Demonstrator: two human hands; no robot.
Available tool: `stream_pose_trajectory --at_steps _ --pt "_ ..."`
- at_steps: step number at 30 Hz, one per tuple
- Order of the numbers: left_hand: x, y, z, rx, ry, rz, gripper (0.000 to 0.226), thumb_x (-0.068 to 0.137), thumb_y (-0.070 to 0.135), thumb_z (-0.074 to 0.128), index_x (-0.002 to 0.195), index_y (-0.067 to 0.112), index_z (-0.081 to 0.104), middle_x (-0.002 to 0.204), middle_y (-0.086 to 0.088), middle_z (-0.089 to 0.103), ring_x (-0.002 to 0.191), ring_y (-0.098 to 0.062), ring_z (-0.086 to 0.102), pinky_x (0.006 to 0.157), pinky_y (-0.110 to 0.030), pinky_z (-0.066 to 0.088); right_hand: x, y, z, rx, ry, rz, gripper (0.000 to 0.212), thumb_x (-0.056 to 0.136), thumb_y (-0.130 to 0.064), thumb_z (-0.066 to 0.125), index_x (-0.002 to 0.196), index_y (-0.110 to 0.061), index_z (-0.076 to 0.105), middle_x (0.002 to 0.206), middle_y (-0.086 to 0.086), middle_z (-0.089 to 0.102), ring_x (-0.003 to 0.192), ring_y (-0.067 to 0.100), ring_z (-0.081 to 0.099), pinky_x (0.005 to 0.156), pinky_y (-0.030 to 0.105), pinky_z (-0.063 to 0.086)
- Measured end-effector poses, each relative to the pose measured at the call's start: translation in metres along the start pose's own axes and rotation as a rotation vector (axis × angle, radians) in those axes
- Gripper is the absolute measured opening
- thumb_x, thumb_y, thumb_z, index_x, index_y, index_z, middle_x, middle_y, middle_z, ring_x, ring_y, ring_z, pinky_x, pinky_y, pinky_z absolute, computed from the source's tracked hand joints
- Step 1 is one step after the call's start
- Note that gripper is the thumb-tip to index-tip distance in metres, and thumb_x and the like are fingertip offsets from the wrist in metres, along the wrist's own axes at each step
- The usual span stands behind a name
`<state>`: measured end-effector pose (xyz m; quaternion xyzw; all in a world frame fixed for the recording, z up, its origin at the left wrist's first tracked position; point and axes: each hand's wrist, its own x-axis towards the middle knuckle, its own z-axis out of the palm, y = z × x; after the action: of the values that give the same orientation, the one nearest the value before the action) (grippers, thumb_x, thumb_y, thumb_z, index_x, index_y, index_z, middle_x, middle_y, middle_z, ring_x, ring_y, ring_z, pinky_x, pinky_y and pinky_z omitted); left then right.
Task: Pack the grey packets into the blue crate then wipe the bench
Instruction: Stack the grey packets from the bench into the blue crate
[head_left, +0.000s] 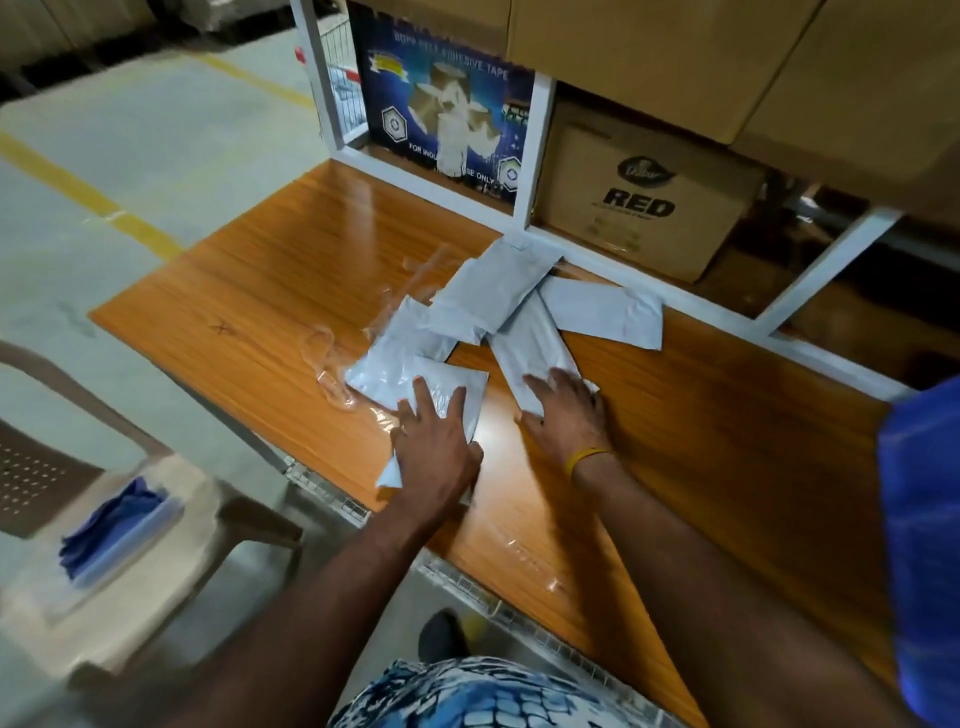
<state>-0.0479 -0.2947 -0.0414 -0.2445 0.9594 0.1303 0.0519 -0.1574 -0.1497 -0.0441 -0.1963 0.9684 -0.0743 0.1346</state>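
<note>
The head camera looks down on a wooden bench (270, 291) with a loose heap of grey packets (467, 312) lying near its middle, some overlapping, the farthest one touching the white frame (535, 156) at the back of the bench.

The left hand (436, 441) lies flat, palm down, on the nearest packet (441, 379), fingers spread and pressing on it rather than pinching; a corner of the packet sticks out beside the thumb toward the bench's front edge. The right hand (566, 410) rests palm down on the near end of another packet (530, 353), fingers slightly spread; a yellow band (587, 457) circles that wrist. The two hands are close together but apart, with bare wood between them.

Scraps of clear plastic film (332, 364) lie on the bench just left of the packets.

At the right edge of the view a blue object (919, 519) shows in part; it is blurred, and I cannot tell whether it is the crate.

Behind the frame stand a dark blue box (441, 104) printed with tape rolls and a cardboard box (644, 197) marked RED. To the left of the bench, a beige plastic chair (78, 597) carries a blue cloth (114, 525) on its seat.
</note>
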Motion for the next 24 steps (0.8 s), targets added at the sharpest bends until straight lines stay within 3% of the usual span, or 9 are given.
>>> stream_pose_trajectory --at_steps 4,9,12,14,16,19,24 --pt "0.011 0.004 -0.007 -0.024 0.028 0.031 0.077 0.078 0.027 0.059 0.149 0.033 0.029 0.162 -0.018 0.009 0.131 -0.042 0.036 0.099 -0.047 0.040 -0.052 0.002 0.003 -0.156 0.115 0.115 0.047 0.094 -0.058 0.042 0.134 -0.035 0.049 0.135 0.009 0.049 0.125 0.030 0.046 0.103 0.046 0.033" --pt "0.018 0.014 -0.012 -0.096 0.040 0.073 0.069 0.077 0.026 0.059 0.143 0.032 0.042 0.161 -0.017 0.015 0.127 -0.042 0.040 0.094 -0.046 0.043 -0.067 0.011 -0.003 -0.141 0.198 0.263 0.045 0.090 -0.065 0.042 0.121 -0.035 0.053 0.127 0.006 0.052 0.115 0.026 0.048 0.093 0.042 0.038" --pt "0.017 0.024 -0.011 -0.128 0.059 0.126 0.065 0.075 0.027 0.061 0.138 0.030 0.048 0.158 -0.017 0.021 0.126 -0.043 0.043 0.095 -0.046 0.043 -0.041 0.011 -0.009 -0.042 0.187 0.215 0.062 0.085 -0.068 0.049 0.139 -0.040 0.038 0.143 0.008 0.038 0.127 0.030 0.040 0.100 0.047 0.036" --pt "0.016 0.028 -0.009 -0.121 0.034 0.135 0.064 0.076 0.029 0.061 0.139 0.030 0.046 0.158 -0.016 0.019 0.124 -0.041 0.042 0.092 -0.045 0.043 -0.022 0.012 -0.008 0.021 0.068 0.164 0.077 0.083 -0.071 0.052 0.149 -0.045 0.022 0.158 0.009 0.015 0.142 0.036 0.022 0.111 0.054 0.027" --pt "0.015 0.030 -0.004 -0.096 0.016 0.141 0.065 0.079 0.035 0.061 0.141 0.032 0.042 0.158 -0.015 0.017 0.125 -0.040 0.040 0.092 -0.045 0.043 -0.013 0.013 -0.002 0.064 -0.040 0.148 0.082 0.082 -0.071 0.054 0.151 -0.047 0.016 0.163 0.007 0.003 0.148 0.036 0.008 0.115 0.056 0.019" --pt "0.015 0.032 0.004 -0.062 0.030 0.144 0.064 0.082 0.041 0.060 0.142 0.034 0.039 0.158 -0.015 0.018 0.127 -0.042 0.039 0.093 -0.047 0.044 -0.015 0.013 0.006 0.035 -0.006 0.166 0.071 0.085 -0.064 0.053 0.147 -0.039 0.030 0.158 0.011 0.020 0.142 0.037 0.024 0.111 0.053 0.028" --pt "0.016 0.039 0.001 -0.096 0.036 0.122 0.063 0.075 0.027 0.062 0.136 0.032 0.045 0.157 -0.017 0.022 0.113 -0.041 0.048 0.087 -0.044 0.044 -0.039 0.024 0.001 0.206 0.151 0.237 0.050 0.083 -0.037 0.062 0.131 -0.026 0.051 0.137 0.010 0.042 0.124 0.032 0.045 0.098 0.042 0.045"
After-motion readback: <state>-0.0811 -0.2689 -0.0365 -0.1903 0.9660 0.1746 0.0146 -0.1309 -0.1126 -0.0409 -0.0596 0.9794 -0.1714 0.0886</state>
